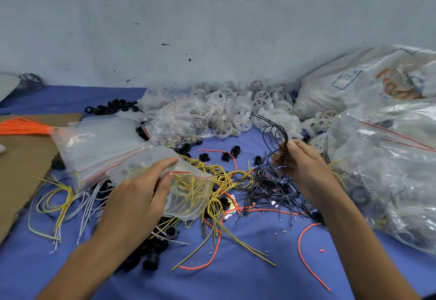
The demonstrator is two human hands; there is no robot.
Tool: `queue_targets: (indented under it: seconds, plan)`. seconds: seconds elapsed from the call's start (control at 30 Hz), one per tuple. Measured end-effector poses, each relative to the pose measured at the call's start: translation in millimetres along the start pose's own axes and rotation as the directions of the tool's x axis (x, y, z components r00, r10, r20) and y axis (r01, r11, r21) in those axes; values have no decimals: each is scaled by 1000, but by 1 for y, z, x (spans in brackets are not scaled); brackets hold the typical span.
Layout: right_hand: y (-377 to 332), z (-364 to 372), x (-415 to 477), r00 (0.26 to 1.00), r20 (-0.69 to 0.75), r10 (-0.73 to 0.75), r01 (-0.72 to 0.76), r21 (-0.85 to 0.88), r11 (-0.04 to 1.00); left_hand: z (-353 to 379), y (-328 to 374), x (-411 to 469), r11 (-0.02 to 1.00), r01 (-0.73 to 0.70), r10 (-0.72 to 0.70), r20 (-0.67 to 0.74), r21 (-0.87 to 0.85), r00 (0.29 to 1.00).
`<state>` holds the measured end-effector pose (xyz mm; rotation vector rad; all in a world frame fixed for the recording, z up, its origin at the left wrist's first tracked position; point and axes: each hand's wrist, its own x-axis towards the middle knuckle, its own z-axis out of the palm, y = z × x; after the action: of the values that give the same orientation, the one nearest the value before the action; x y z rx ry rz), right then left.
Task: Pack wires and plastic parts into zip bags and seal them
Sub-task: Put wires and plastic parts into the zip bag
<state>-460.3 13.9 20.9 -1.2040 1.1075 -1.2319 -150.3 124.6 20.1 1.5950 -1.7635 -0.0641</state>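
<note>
My left hand (141, 191) holds a clear zip bag (191, 196) with a red seal strip by its mouth, thumb and fingers pinching the opening; yellow wires show inside it. My right hand (299, 160) pinches a small bunch of black wires (274, 129) that loop upward above the table. Between the hands lie tangled yellow wires (219, 174) and a heap of black wires (271, 186). Loose black plastic parts (155, 250) sit under my left wrist, and white plastic wheels (238, 108) are piled at the back.
A blue cloth (247, 273) covers the table. A stack of empty zip bags (99, 144) and orange wires (21, 125) lie left on cardboard (16, 177). Large filled plastic bags (389, 158) crowd the right side. Orange wire pieces (306, 252) are scattered in front.
</note>
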Motion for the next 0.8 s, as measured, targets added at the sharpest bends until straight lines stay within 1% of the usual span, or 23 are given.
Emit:
queue_targets:
  seconds: [0.13,0.2,0.27,0.33,0.4,0.47,0.53,0.6,0.67,0.73,0.8]
  plan:
    - [-3,13,-11,989,146,-13,-2,107,994,1,-1,1,1000,17,-17,11,2,1000]
    - [-2,20,-19,957,290,13,-55,136,989,3,-1,2,1000,19,-19,12,-3,1000]
    - [2,32,-30,902,424,79,-115,60,992,5,-1,3,1000,12,-12,3,-8,1000]
    - [11,51,-40,859,488,155,-149,-51,987,8,-1,2,1000,5,-5,-10,-8,1000]
    - [20,73,-48,850,483,208,-175,-113,978,10,0,-1,1000,1,-1,-6,2,1000]
    - [28,92,-54,866,437,244,-223,-100,970,13,2,-5,1000,-20,20,13,21,1000]
    - [33,109,-59,866,411,285,-320,18,947,15,3,-10,994,-69,68,19,90,998]
    - [39,123,-66,837,442,324,-441,193,877,17,7,-14,971,-131,128,30,198,991]
    - [47,134,-71,815,481,323,-503,312,806,20,8,-20,950,-175,168,50,257,985]
    - [52,147,-73,818,480,318,-512,354,783,24,7,-25,948,-202,183,98,246,978]
    - [53,162,-72,819,460,343,-519,339,785,26,6,-27,953,-206,183,118,221,976]
